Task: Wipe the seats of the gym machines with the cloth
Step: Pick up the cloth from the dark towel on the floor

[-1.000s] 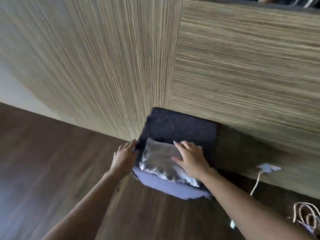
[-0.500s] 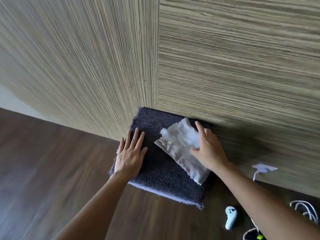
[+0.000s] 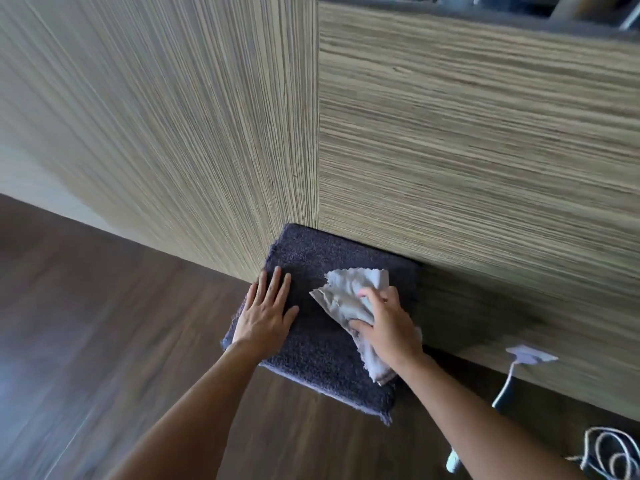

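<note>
Dark pad (image 3: 322,348), left hand (image 3: 265,317) flat, right hand (image 3: 388,327) gripping cloth (image 3: 346,296)

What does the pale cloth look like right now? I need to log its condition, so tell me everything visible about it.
The cloth is a pale grey-white, thin woven rag with frayed, ragged edges. It is crumpled and loosely folded, not spread flat. It lies on the right part of the dark fuzzy pad, which sits on the floor against the wood-grain panel. The right hand presses on it, with fingers curled over its middle, and one end sticks out below the wrist. The left hand rests flat on the pad, apart from the cloth.
</note>
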Demonstrator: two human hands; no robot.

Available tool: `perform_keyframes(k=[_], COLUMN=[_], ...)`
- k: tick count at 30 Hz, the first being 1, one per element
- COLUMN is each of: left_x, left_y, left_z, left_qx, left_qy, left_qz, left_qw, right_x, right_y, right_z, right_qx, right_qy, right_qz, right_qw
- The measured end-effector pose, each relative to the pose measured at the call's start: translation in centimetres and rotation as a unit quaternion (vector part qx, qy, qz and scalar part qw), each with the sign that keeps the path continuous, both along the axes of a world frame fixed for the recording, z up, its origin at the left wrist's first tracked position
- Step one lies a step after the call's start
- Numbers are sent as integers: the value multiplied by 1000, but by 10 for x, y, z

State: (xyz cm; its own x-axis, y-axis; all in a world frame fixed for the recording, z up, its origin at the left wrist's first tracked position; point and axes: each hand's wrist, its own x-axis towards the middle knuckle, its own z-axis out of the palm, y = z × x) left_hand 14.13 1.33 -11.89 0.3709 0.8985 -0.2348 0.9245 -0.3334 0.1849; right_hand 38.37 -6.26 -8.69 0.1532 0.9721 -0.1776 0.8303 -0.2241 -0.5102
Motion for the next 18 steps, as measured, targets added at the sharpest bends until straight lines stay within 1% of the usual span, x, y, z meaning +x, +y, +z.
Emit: perform_keyframes(k=[1, 4, 5, 7, 9, 12, 15, 18], left_x=[1, -1, -1, -1, -1, -6, -23, -48], left_y=[-1, -3, -4, -8, -13, -29, -52, -80], left_z=[7, 33, 45, 74, 103, 153, 196, 229], left_qx=[-29, -107, -122, -124, -91, -9, 64, 125], left_qy=[11, 42, 41, 31, 15, -13, -75, -102], left_qz=[0, 5, 19, 50, 77, 101, 120, 135], left_qw=[1000, 993, 991, 991, 993, 995, 988, 978], right_x=[2, 11, 14, 19, 20, 13, -2, -23], right_y=[1, 4, 6, 12, 16, 14, 4, -9], right_z=[8, 31, 40, 62, 87, 122, 158, 194], right_qx=[-25, -85, -95, -98, -80, -29, 30, 79], right_qy=[8, -18, -30, -53, -71, -82, -48, -19], right_qz=[9, 59, 74, 102, 123, 130, 139, 154], right_qw=[1000, 994, 992, 989, 987, 988, 989, 985])
